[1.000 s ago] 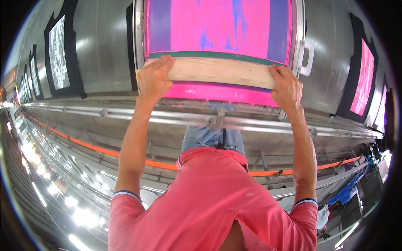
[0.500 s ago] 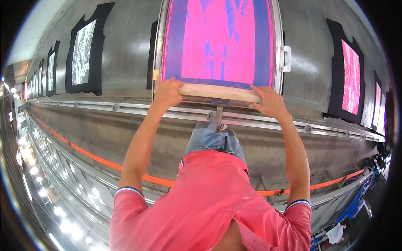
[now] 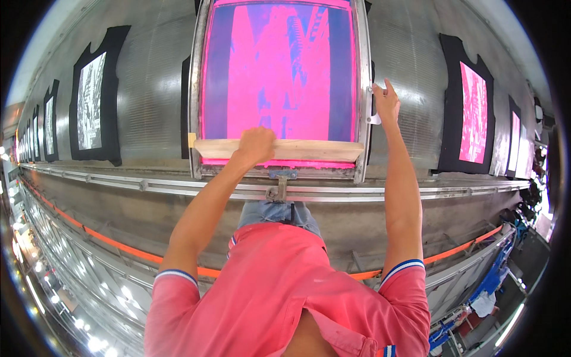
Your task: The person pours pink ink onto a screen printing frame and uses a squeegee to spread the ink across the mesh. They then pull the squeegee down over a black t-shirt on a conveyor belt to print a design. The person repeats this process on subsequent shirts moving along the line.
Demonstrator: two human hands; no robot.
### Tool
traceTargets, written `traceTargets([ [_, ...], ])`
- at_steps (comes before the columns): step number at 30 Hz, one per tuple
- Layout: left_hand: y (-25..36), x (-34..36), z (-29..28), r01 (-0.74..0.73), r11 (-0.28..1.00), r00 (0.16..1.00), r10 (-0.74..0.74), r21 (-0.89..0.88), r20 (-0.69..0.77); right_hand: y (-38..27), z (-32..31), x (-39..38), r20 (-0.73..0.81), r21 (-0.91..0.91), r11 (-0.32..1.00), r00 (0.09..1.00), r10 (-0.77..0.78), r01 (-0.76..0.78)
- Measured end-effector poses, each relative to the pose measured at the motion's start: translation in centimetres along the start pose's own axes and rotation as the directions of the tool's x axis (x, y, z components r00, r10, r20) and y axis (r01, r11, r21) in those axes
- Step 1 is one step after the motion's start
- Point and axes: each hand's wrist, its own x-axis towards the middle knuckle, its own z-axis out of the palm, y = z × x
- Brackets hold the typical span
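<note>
A screen-printing frame [image 3: 363, 53] lies ahead of me, its blue mesh [image 3: 342, 77] covered with bright pink ink. A wide squeegee with a wooden handle [image 3: 315, 149] rests across the near end of the screen. My left hand [image 3: 257, 144] is closed over that wood, left of its middle. At the frame's right side, my right hand [image 3: 388, 106] is off the squeegee. Its fingers look stretched and apart beside the white side handle [image 3: 373, 119], which the hand partly covers. A dark garment shows only at its edges under the frame.
Black sleeveless shirts lie along the grey table: one with a white print [image 3: 91, 101] to the left, one with a pink print [image 3: 473, 113] to the right, several more beyond. A metal rail [image 3: 226, 191] runs along the near edge. An orange strip [image 3: 119, 240] passes behind me.
My right hand has left the squeegee and moved up to the frame's side handle. My left hand has shifted inward on the wood. The squeegee now sits slightly farther up the screen.
</note>
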Motion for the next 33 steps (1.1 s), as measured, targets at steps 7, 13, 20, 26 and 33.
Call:
traceTargets([
  [7, -2.6, 6.9, -1.6, 0.159, 0.982, 0.832, -0.076, -0.105, 0.549, -1.9, 0.4, 0.5, 0.192, 0.303, 0.901, 0.946, 0.262, -0.311],
  [13, -5.6, 13.5, -8.0, -0.06, 0.99, 0.742, 0.127, -0.124, 0.658, -1.4, -0.4, -0.7, 0.177, 0.327, 0.885, 0.941, 0.288, -0.332],
  [20, -13.5, 28.7, -19.0, -0.718, 0.696, 0.661, 0.684, -0.004, 0.308, -3.7, -2.4, -1.3, 0.184, 0.339, 0.878, 0.939, 0.29, -0.338],
  [26, -11.5, 36.9, -29.1, -0.09, 0.996, 0.989, 0.088, -0.013, -0.118, -3.7, -2.6, -1.6, 0.201, 0.368, 0.85, 0.924, 0.324, -0.378],
  [33, -11.5, 37.7, -26.1, -0.114, 0.991, 0.859, 0.133, 0.07, -0.494, -5.2, -3.4, -2.3, 0.186, 0.403, 0.823, 0.916, 0.355, -0.401],
])
